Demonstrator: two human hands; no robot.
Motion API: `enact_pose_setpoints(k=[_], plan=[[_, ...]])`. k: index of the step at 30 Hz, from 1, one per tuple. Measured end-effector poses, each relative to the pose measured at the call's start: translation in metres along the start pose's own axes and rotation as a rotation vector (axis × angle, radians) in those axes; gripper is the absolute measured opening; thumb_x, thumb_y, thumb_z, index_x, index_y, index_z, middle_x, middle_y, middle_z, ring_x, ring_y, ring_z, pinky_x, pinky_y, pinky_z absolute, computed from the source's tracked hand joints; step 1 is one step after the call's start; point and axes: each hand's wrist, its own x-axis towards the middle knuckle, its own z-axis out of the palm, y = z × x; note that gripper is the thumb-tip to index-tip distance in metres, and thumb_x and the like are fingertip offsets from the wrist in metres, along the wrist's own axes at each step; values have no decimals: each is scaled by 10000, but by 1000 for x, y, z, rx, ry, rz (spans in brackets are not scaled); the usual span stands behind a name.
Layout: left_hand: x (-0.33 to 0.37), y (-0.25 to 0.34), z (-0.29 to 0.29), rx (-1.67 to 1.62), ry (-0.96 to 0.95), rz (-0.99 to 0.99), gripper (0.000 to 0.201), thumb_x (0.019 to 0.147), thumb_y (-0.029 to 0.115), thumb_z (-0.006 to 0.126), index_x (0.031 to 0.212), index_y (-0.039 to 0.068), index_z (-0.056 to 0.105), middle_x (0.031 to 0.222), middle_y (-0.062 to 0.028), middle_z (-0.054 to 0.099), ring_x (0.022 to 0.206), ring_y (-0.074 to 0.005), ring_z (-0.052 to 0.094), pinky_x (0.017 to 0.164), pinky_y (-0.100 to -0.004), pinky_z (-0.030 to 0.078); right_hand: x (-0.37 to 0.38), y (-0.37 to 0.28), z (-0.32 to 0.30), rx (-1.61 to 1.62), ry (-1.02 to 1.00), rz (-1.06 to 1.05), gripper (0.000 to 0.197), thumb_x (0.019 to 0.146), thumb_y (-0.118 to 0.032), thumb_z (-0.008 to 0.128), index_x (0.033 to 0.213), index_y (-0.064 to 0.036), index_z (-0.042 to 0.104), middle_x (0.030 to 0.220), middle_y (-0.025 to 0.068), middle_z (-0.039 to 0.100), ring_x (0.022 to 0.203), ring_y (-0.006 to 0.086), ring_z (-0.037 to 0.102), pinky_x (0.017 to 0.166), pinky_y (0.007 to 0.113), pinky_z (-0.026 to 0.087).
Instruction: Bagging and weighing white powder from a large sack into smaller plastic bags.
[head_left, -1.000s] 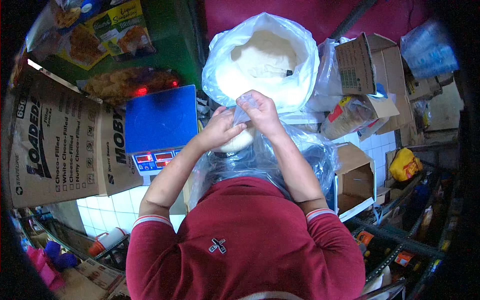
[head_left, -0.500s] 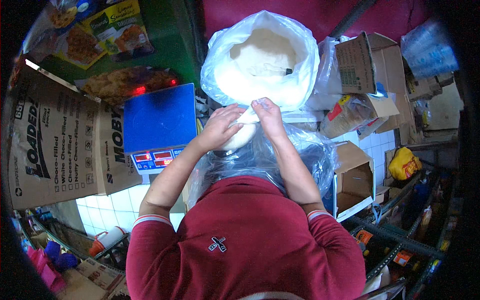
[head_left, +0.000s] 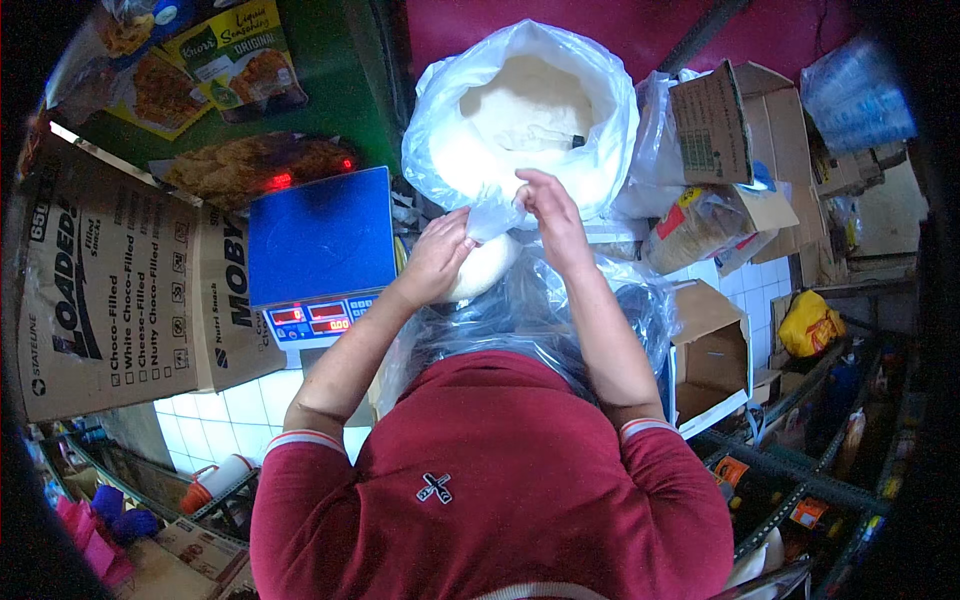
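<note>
A small clear plastic bag (head_left: 485,268) filled with a white, fine-grained stuff is in front of my body. My left hand (head_left: 440,258) is closed round its upper left side. At the bag's loose, gathered top, the bent fingers of my right hand (head_left: 556,218) pinch the thin plastic near its end. Just beyond both hands stands a large open sack (head_left: 425,125) lined with clear plastic, holding more of the same white stuff. A clear object with a dark end (head_left: 550,138) lies in the sack; its kind is hard to make out.
A blue-topped digital scale (head_left: 322,235) stands left of my hands, beside a big printed carton (head_left: 120,280). Clear plastic sheeting (head_left: 620,310) lies near my right forearm. To the right are an open cardboard box (head_left: 708,360), a filled plastic pack (head_left: 695,230) and more cartons.
My right hand has shifted slightly right and up, its fingers less tightly bunched. The bag's top, twisted before, now looks looser and spread. My left hand has moved slightly down.
</note>
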Motion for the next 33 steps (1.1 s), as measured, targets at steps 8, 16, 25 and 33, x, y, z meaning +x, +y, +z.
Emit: enact_pose_setpoints(k=[8, 16, 25, 33], plan=[[4, 8, 4, 24, 70, 21, 274, 848, 133, 462, 1059, -31, 523, 1127, -220, 527, 1131, -348, 450, 967, -417, 327, -42, 84, 26, -766, 205, -361, 333, 895, -186, 437, 1149, 25, 475, 1178, 200, 472, 1095, 344, 444, 957, 398, 320], [5, -4, 7, 8, 59, 22, 280, 849, 132, 475, 1054, -54, 515, 1127, -250, 518, 1105, -371, 464, 954, -423, 344, -40, 76, 28, -770, 221, -432, 330, 863, -145, 481, 1153, 10, 459, 1145, 191, 476, 1033, 370, 456, 904, 409, 340], [7, -5, 12, -3, 75, 69, 272, 855, 133, 470, 1070, -25, 520, 1140, -223, 521, 1115, -357, 461, 958, -423, 340, -49, -8, 30, -1288, -226, -774, 462, 651, -84, 589, 1112, -70, 549, 1092, 115, 555, 687, 211, 557, 701, 354, 407], [2, 4, 1, -240, 38, -13, 241, 841, 188, 541, 1028, 44, 593, 1147, -102, 567, 1154, -282, 465, 980, -399, 292, -11, -5, -2, -1553, -483, -614, 168, 761, -158, 509, 891, -88, 589, 739, 36, 594, 614, 177, 565, 635, 346, 392]])
